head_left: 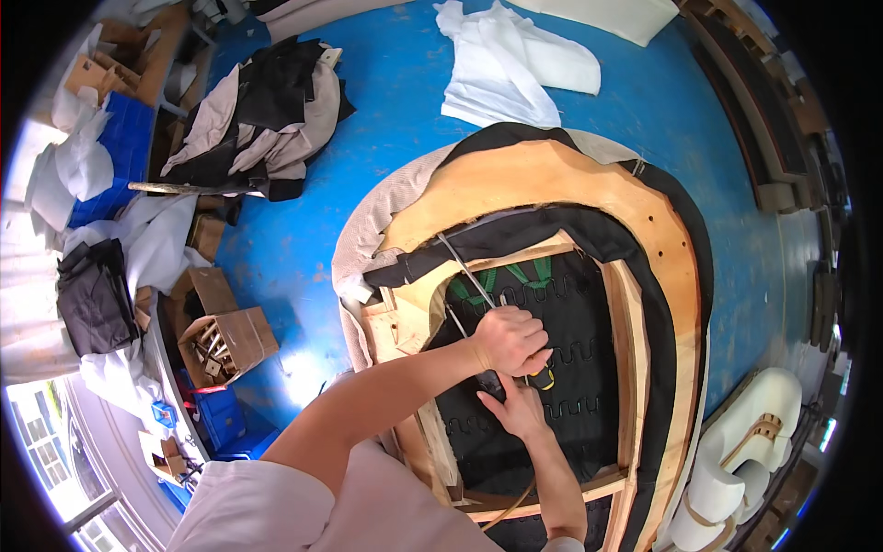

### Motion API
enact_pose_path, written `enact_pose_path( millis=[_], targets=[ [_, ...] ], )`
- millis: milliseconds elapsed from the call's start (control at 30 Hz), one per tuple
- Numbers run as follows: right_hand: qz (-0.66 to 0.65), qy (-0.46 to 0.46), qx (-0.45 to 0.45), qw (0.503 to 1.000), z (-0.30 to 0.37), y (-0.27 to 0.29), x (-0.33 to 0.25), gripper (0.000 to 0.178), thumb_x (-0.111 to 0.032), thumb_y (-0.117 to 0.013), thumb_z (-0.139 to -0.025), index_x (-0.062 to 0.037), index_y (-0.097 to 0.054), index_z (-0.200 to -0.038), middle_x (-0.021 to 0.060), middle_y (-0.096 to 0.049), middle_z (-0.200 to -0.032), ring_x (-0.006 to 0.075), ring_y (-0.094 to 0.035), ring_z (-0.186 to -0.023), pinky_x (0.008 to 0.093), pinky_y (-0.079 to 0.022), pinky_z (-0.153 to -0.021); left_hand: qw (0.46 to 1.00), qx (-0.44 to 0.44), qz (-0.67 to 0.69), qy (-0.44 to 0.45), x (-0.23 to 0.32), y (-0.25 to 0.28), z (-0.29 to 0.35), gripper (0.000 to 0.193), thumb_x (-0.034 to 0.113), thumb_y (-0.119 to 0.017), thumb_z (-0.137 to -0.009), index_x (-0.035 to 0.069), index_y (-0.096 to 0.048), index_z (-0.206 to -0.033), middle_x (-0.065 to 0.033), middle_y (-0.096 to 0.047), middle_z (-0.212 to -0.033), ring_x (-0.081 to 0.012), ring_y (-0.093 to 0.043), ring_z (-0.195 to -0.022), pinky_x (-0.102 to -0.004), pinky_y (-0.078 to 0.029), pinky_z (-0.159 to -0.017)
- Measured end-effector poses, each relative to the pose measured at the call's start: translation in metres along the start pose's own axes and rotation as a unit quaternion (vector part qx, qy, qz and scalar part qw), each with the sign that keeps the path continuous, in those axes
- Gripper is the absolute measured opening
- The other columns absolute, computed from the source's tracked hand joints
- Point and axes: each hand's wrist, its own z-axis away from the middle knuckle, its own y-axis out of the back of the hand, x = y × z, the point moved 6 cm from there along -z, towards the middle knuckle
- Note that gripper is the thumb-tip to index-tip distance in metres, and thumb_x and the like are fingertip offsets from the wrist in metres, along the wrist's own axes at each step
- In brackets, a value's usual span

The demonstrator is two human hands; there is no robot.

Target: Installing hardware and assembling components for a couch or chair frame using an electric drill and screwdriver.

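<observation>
Clasping a screwdriver (pixel 545 378) in closed left hand (pixel 510 340), apparently to steady its tip against upper-centre black fabric (pixel 538 225), and black-handled tool (pixel 492 384) in curled right hand (pixel 521 408).

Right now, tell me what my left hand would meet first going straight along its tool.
Likely the black fabric strip; the metal shaft in your left hand seems to reach it, though depth is unclear.

A long-shafted screwdriver (pixel 467 270) with a black-and-yellow handle slants up-left, its tip at the black fabric (pixel 589 224) lining a curved, unfinished wooden furniture frame (pixel 543 170). Beside it, 1 thin-shafted, dark-handled tool (pixel 490 384), partly hidden, slants similarly over the frame's opening.
</observation>
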Motion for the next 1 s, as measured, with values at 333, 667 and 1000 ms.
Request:
enact_pose_path(
  millis=[333,667,1000],
  targets=[
    [0.041,0.020,0.021,0.999,0.001,-0.009,-0.002,0.062,-0.047,-0.067,-0.098,-0.0107,-0.050,-0.145,0.0273,-0.071,-0.098,0.0420,-0.070,-0.073,0.0509,-0.057,-0.065,1.000,0.008,0.004,-0.004,-0.001,-0.001,-0.002,0.023,0.026,-0.071,-0.074,0.011,-0.056,-0.066,-0.0036,-0.047,-0.063,-0.0228,-0.053,-0.053,-0.0363,-0.044,-0.046],
    [0.070,0.032,0.078,0.994,0.004,-0.012,-0.017,0.064,-0.047,-0.068,-0.097,-0.0126,-0.049,-0.148,0.0257,-0.070,-0.093,0.0404,-0.068,-0.062,0.0487,-0.056,-0.053,1.000,0.010,0.009,-0.004,-0.001,0.001,-0.003,0.023,0.025,-0.072,-0.073,0.011,-0.056,-0.066,-0.0040,-0.046,-0.063,-0.0231,-0.053,-0.053,-0.0364,-0.044,-0.046],
    [0.071,0.025,0.071,0.995,0.003,-0.015,-0.014,0.064,-0.047,-0.067,-0.098,-0.0126,-0.048,-0.149,0.0294,-0.069,-0.096,0.0418,-0.068,-0.062,0.0491,-0.055,-0.053,1.000,0.011,0.013,-0.003,-0.001,0.001,-0.003,0.024,0.025,-0.072,-0.074,0.011,-0.054,-0.065,-0.0036,-0.046,-0.062,-0.0228,-0.052,-0.053,-0.0358,-0.043,-0.046]
  ],
)
